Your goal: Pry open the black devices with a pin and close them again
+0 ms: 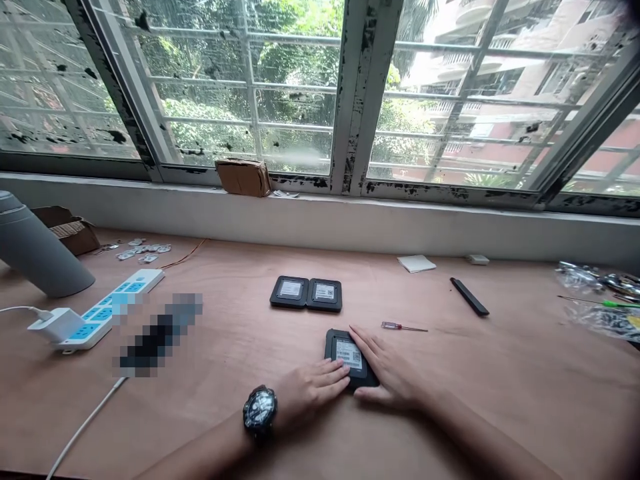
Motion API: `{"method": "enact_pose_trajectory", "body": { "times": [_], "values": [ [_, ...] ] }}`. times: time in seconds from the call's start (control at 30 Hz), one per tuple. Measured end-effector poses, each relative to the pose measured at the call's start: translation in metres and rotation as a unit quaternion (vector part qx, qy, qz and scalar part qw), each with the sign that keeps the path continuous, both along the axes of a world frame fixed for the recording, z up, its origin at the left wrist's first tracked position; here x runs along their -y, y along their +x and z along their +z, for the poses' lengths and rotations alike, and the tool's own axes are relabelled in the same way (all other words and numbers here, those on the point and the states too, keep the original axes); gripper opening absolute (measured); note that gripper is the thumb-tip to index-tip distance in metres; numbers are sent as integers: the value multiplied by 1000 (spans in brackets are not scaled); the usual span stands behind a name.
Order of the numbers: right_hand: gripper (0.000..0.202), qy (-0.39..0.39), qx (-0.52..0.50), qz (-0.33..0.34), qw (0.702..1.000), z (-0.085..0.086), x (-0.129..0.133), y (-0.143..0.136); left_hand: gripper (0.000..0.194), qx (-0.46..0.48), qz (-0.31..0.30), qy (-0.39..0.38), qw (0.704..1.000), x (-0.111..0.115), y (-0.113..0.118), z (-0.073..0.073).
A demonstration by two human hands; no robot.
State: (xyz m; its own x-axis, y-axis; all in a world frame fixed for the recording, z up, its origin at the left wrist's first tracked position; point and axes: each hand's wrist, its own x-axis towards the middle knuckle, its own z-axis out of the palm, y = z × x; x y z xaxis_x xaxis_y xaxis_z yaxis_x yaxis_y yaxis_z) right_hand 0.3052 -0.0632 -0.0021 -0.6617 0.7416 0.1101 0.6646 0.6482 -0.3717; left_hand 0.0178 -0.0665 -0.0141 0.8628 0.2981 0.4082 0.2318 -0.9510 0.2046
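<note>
A black, square, flat device (350, 353) with a white printed label and a square code lies on the table, slightly turned. From the left, my left hand (316, 390) reaches its lower left edge, fingers outstretched and flat, the tips touching the label side. My right hand (389, 370) rests along the right edge, fingers straight and the thumb spread towards the lower corner. Neither hand is closed round the device, and together they hide parts of its edges. Two similar black devices (289, 292) lie side by side farther back. A small screwdriver (404, 327) lies right of my hands.
At left are a white power strip (100, 313) with a plugged-in charger (56, 325), a white cable (90, 420) and a grey cylinder (40, 247). A dark bar (469, 297) and plastic bags of parts (600, 320) lie at right. The window wall (320, 217) bounds the back.
</note>
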Motion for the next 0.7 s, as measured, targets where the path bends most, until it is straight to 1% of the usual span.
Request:
{"method": "enact_pose_trajectory", "body": {
  "times": [0.17, 0.27, 0.37, 0.4, 0.43, 0.47, 0.5, 0.57, 0.6, 0.63, 0.7],
  "values": [
    [112, -1, 11, 12, 1000, 6, -3, -1, 50, -14, 0, -14, 1000, 2, 0, 5],
    [110, 0, 20, 12, 1000, 8, -1, -2, 52, -16, 2, -20, 1000, 1, 0, 3],
    [113, 6, 18, 14, 1000, 5, -1, -1, 53, -23, 6, -21, 999, 1, 0, 1],
    [111, 11, 13, 17, 1000, 3, -2, 1, 53, -28, 7, -21, 999, 1, 0, 1],
    [105, 19, 6, 17, 1000, 2, -4, 4, 53, -34, 8, -21, 999, 0, 0, 2],
    [94, 31, -3, 11, 999, 1, -6, 8, 54, -40, 8, -19, 999, -1, -1, 3],
    [79, 48, -14, -8, 999, -1, -10, 13, 54, -45, 8, -15, 999, -3, -3, 5],
    [54, 96, -33, -82, 991, -2, -20, 25, 51, -48, 17, 2, 999, -8, -8, 9],
    [48, 120, -37, -128, 984, -3, -26, 33, 49, -48, 28, 11, 998, -12, -11, 11],
    [44, 136, -35, -160, 977, -4, -31, 41, 49, -49, 41, 15, 998, -17, -15, 13],
    [39, 150, -18, -204, 967, -6, -41, 58, 51, -49, 77, 17, 996, -28, -24, 16]
  ]
}}
